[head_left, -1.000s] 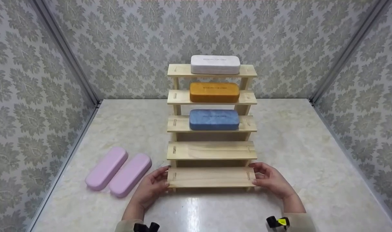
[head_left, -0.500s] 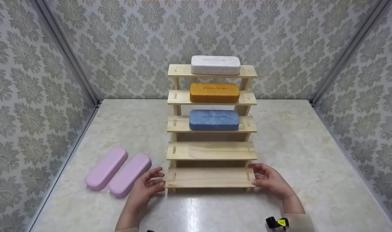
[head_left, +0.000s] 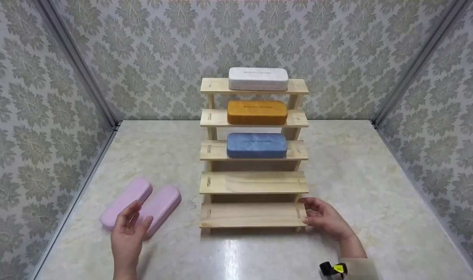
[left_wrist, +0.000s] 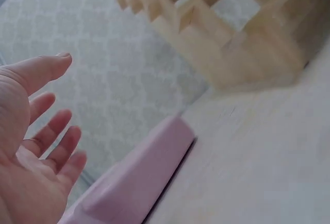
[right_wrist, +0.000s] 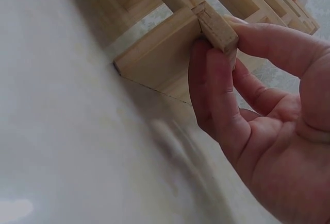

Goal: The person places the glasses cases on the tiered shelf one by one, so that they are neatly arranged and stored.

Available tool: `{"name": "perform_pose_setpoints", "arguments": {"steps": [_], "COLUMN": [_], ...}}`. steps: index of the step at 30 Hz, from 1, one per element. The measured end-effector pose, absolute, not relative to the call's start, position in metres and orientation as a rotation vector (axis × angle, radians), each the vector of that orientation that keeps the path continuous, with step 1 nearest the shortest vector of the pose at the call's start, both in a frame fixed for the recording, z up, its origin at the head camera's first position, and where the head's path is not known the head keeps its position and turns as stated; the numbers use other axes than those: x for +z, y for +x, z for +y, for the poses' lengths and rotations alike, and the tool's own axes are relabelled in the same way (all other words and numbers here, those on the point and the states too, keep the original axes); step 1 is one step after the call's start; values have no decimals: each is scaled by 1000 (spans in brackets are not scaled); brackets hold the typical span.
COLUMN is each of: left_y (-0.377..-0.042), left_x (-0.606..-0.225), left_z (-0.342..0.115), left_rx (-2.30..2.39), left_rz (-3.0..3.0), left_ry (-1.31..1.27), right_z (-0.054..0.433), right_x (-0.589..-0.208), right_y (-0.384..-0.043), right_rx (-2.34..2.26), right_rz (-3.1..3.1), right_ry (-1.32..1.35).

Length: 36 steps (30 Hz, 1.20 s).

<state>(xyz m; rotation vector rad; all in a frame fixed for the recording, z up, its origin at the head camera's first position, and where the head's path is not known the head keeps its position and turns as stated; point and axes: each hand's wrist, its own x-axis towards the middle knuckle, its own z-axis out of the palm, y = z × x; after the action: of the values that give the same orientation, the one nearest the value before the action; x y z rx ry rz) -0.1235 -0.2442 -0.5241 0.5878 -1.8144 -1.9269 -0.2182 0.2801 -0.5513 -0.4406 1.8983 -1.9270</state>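
A wooden tiered display rack (head_left: 253, 214) stands on the table. My right hand (head_left: 329, 221) pinches the right end of its lowest shelf, thumb and fingers around the board's edge in the right wrist view. To the left, my left hand (head_left: 128, 242) is over two pink glasses cases, fingers loosely bent and holding nothing. One pink case (head_left: 121, 202) lies farther left; the other pink case (head_left: 167, 202) slants beside it, and the hand partly covers both. Up the rack, a blue case (head_left: 257, 146), an orange case (head_left: 257, 112) and a white case (head_left: 258, 79) sit one per shelf.
The pale marbled table (head_left: 376, 186) runs back to a patterned wall (head_left: 337, 46). Similar patterned panels close off both sides. Behind the left hand in the left wrist view, the rack's stepped side (left_wrist: 247, 54) shows.
My left hand has let go of the rack's lower left end and moved left over the pink cases. My right hand keeps its place on the lowest shelf.
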Motion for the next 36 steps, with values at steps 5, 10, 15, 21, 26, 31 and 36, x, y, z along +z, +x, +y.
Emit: {"name": "perform_pose_setpoints", "arguments": {"steps": [5, 10, 15, 21, 26, 31, 36], "left_y": [-121, -123, -124, -126, -127, -127, -125], "left_x": [-535, -542, -548, -552, -553, -553, -554], "left_z": [-260, -266, -270, -273, -275, -276, -276], "left_rx": [-1878, -1895, -1875, -1880, -1865, -1803, -1701], "left_rz": [-1876, -1946, -2065, -2133, -2216, -2378, -2493], "left_ry": [739, 836, 829, 820, 834, 794, 745], "right_z": [280, 281, 281, 281, 281, 281, 281], "right_x": [-552, -552, -553, -553, -553, -552, -551], "right_y": [-218, -217, -217, -217, -218, -217, -217], "right_rx": [-1928, -1940, -1931, -1918, -1908, -1896, -1896], "right_rz": [1889, 1890, 1901, 1920, 1926, 1922, 1922], "right_ry": [-475, -460, -450, -458, -448, -437, -430]}}
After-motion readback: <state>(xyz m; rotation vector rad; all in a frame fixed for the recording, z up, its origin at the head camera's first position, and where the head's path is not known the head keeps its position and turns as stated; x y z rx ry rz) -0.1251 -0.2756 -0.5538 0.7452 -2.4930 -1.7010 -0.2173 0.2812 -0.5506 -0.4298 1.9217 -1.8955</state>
